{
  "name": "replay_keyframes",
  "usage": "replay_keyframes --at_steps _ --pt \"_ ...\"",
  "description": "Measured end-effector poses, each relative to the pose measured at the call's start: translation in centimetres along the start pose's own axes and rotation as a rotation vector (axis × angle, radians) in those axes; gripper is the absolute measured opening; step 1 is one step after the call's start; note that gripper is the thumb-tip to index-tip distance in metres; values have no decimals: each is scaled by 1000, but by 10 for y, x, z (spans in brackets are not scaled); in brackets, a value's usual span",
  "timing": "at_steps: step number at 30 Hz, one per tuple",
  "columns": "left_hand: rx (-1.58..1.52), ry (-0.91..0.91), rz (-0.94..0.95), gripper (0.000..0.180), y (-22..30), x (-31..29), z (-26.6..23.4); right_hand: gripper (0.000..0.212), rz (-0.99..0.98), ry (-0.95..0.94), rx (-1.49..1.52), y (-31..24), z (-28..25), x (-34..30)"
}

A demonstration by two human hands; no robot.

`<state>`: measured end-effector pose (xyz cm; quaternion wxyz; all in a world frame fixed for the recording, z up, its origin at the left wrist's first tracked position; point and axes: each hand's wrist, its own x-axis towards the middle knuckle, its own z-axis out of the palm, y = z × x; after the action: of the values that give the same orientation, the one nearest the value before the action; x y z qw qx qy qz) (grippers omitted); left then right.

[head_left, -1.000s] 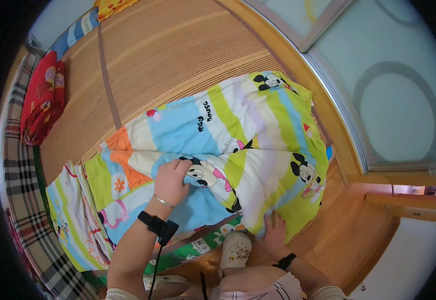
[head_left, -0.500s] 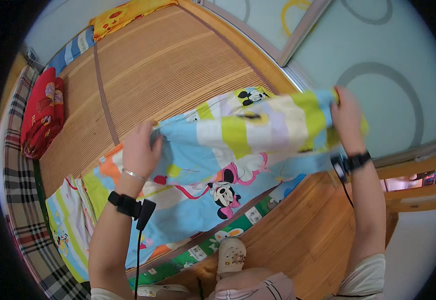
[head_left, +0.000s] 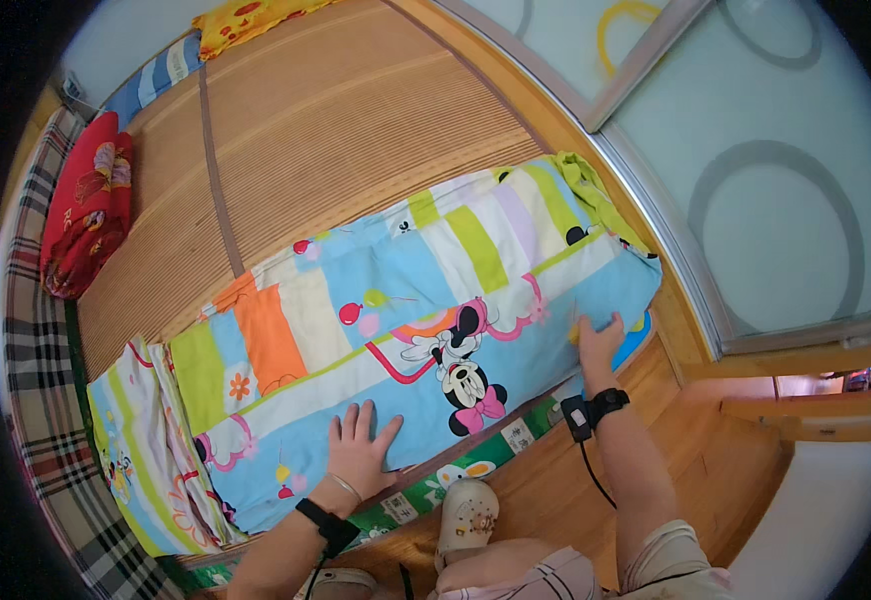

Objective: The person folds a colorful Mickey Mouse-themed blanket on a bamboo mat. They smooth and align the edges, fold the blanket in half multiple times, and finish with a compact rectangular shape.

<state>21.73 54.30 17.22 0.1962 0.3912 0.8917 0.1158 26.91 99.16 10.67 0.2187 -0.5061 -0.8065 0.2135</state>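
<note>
Left hand [head_left: 360, 445] lies with fingers spread on the patterned cloth [head_left: 406, 350], right hand [head_left: 600, 350] at its edge, finger closure indiscernible, so uneven drag could wrinkle the top.

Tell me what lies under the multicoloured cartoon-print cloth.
A brown ribbed mat runs under the cloth from its far side; whatever is fully covered cannot be seen.

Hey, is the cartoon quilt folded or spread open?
Folded: the cartoon quilt lies in a strip, with a crumpled green layer showing at its far right corner.
</note>
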Motion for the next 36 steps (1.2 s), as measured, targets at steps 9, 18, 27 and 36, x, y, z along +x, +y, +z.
replay_keyframes --at_steps 9,18,27,36 --pt "-106 56 -121 76 -12 7 25 85 570 -219 694 54 -6 79" --pt "49 238 -166 75 5 27 27 49 155 -387 1208 -92 -60 153" --pt "-29 547 -360 50 -68 23 -55 47 213 -221 1285 -127 -73 127" --pt "15 52 336 43 -20 -37 11 56 689 -197 907 75 -18 21"
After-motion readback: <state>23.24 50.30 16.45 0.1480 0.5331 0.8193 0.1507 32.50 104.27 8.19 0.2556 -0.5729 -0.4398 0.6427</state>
